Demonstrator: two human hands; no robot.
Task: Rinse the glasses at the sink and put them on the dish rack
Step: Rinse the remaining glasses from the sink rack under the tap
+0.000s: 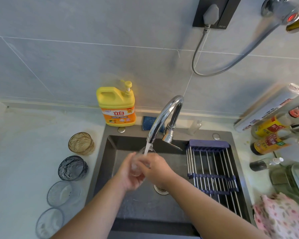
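Note:
Over the dark sink (171, 213), both hands hold a clear glass (139, 161) under the water running from the chrome faucet (164, 116). My left hand (129, 175) cups the glass from below and the left. My right hand (155, 168) grips it from the right, fingers curled over its side. Several glasses stand in a row on the left counter: an amber glass (81, 143), a grey-blue glass (72, 168), and two clear glasses (63, 193) (49, 222). The roll-up dish rack (212, 169) with steel rods spans the sink's right half and holds nothing.
A yellow detergent jug (116, 107) and a blue sponge (149, 123) sit behind the sink. Sauce bottles (269, 135), a foil roll (266, 107), glass lids (295, 181) and a pink floral cloth (281, 216) crowd the right counter. A hose (214, 69) hangs on the tiled wall.

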